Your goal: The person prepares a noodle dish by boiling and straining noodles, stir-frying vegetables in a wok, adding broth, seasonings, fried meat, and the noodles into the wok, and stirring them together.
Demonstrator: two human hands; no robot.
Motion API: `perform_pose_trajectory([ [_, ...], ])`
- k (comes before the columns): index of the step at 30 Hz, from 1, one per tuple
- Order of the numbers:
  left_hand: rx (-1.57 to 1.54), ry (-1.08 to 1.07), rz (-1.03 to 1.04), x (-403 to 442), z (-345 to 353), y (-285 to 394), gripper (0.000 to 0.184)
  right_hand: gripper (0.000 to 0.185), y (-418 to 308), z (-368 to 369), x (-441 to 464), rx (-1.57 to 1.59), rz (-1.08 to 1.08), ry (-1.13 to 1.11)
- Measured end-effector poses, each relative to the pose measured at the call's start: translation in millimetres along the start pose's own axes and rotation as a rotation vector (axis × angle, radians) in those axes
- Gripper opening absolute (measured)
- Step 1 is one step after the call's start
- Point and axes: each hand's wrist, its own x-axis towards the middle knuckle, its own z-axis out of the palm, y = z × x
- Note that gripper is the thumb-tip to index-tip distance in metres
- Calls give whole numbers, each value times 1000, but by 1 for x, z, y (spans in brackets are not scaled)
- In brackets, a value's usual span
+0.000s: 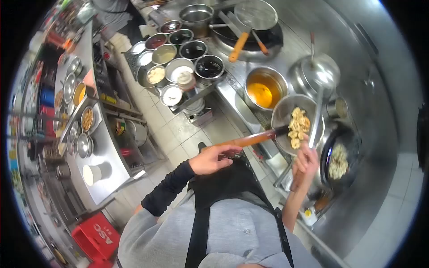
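Observation:
My right hand (306, 157) is closed around the metal handle of a ladle (318, 114), whose shiny bowl points away from me over a domed metal pan (300, 80). My left hand (216, 160) has its fingers apart, beside the wooden handle (250, 140) of a round strainer; whether it touches the handle, I cannot tell. Golden fried pieces (296, 127) lie in the strainer (280, 111), next to a pot (250, 76) of orange oil. Right of my right hand is a dark wok (327, 176) holding pale chopped food (338, 161).
Several metal containers of sauces and powders (181, 69) stand on a rack at the back left. Behind the oil pot, a mesh strainer (255, 14) lies over another wok. A steel counter (107, 178) with bowls and a white cup (91, 174) runs along the left, above a red crate (96, 234).

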Motion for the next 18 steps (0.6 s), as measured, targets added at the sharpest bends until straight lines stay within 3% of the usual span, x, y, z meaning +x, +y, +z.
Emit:
perform_pose_trajectory([
  [3,13,119,18,-8,-22,-14,47,36,48,75,45,-525,88,-95],
  [5,13,236,2,-17,-34,-19,46,32,84,115,80,-872,37,-219],
  [9,21,459,45,-36,-59,-22,46,31,158,160,138,-1208,-69,-372],
  [11,49,540,86,-45,-73,-20,46,23,186,180,162,-1370,-18,-439],
  [14,1,626,133,-55,-87,-16,43,15,229,194,188,-1520,-39,-420],
  [18,-12,658,136,-66,-101,-13,42,13,254,200,198,-1516,-22,-393],
])
